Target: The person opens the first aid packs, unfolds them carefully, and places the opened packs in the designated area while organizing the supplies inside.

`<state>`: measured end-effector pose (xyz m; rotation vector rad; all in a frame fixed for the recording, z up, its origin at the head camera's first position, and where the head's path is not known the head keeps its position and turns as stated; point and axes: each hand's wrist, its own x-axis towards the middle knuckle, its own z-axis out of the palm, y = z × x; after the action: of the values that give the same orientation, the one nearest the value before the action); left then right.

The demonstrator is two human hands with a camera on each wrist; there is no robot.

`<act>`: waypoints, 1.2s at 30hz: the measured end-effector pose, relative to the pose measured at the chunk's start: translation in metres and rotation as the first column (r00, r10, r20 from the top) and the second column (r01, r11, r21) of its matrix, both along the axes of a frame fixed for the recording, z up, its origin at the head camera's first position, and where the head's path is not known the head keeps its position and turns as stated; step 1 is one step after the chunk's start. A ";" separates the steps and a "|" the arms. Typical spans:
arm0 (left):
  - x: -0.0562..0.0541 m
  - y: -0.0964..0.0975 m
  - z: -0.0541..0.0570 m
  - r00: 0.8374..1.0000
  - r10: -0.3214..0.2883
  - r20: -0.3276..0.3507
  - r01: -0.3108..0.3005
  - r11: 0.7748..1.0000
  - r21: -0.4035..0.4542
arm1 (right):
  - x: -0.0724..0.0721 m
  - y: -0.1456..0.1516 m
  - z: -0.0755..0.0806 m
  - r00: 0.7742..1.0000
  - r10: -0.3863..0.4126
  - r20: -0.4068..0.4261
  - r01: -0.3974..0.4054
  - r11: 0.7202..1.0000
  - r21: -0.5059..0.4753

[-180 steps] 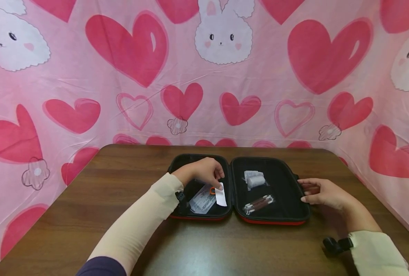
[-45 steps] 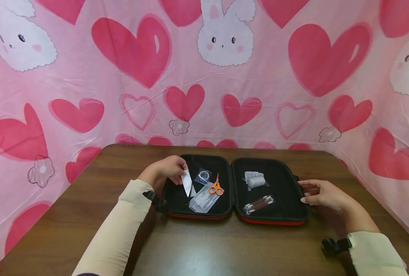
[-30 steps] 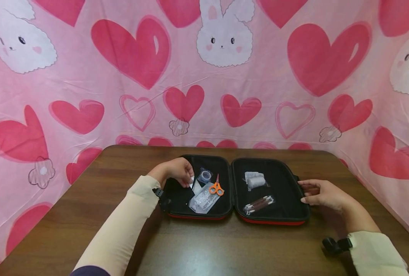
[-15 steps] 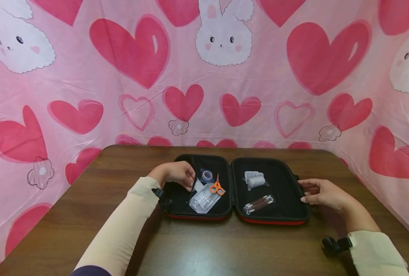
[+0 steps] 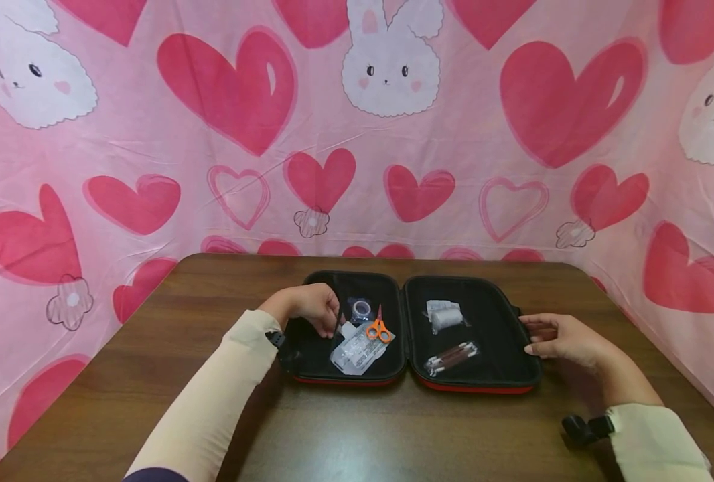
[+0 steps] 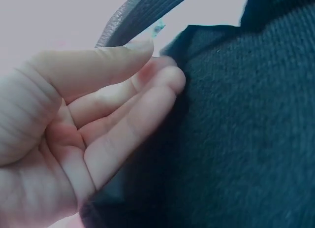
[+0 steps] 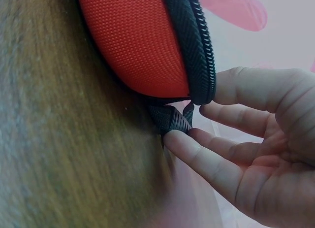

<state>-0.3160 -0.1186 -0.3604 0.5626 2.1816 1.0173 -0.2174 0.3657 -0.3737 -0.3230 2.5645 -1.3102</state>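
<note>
A zip case, red outside and black inside, lies open on the table in the head view. My left hand (image 5: 316, 306) is at its left half (image 5: 309, 367), where the thumb and a hidden finger seem to pinch the dark edge strip (image 6: 147, 14) of an inner pocket. A white packet (image 5: 348, 330) lies beside those fingers, partly hidden. Nearby are orange-handled scissors (image 5: 379, 331), a tape roll (image 5: 361, 308) in clear wrap and a clear printed packet (image 5: 357, 353). My right hand (image 5: 564, 340) holds the right half's outer edge, thumb on the zipper (image 7: 203, 46), fingers at the strap (image 7: 170, 118).
In the case's right half lie a wrapped white bandage roll (image 5: 446, 317) and a bagged bundle of brown-stemmed swabs (image 5: 451, 358). The brown table (image 5: 345, 435) extends around the case. A pink heart-print cloth (image 5: 393, 187) hangs behind it.
My left hand carried the white packet from the middle of the left half to its left side. Most of the packet has since gone from sight; the tape roll shifted slightly. The right hand stays put.
</note>
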 end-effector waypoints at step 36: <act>0.004 0.050 0.025 0.915 -0.157 -0.371 0.136 0.987 -0.084 | 0.001 -0.002 0.002 1.000 -0.015 -0.001 0.015 0.999 0.032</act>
<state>-0.3116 -0.0682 -0.3350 0.9461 2.4449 0.8143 -0.2160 0.3640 -0.3719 -0.2986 2.5904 -1.2726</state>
